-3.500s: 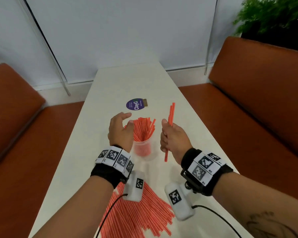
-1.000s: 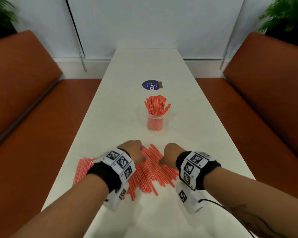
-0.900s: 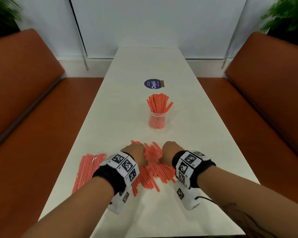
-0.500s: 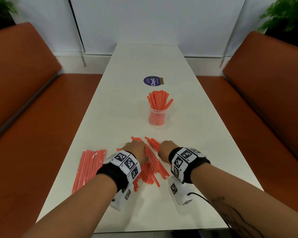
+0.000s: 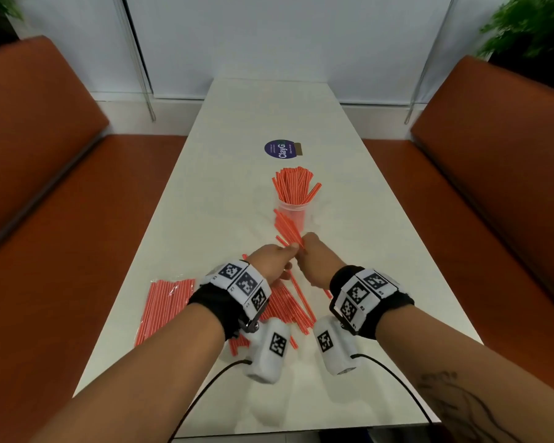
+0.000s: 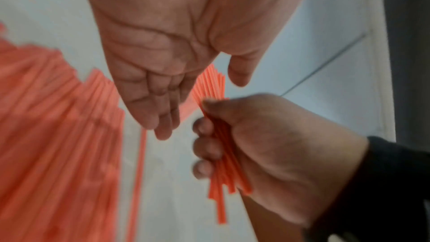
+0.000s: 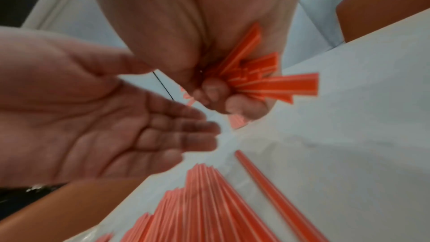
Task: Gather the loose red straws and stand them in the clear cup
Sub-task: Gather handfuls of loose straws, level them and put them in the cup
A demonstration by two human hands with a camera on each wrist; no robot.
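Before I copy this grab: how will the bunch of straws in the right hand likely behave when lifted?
The bunch of straws probably slips and splays: its ends fan out unevenly below the right hand. It looks light and fairly stiff, staying straight past the fist. The left hand, open beside it, could square them.

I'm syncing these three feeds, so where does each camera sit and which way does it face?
Head: worn high, facing down the table; both forearms show.
Left wrist: looks along the open left hand toward the right hand.
Right wrist: looks along the right hand, gripping straws.
All share the hands and those straws.
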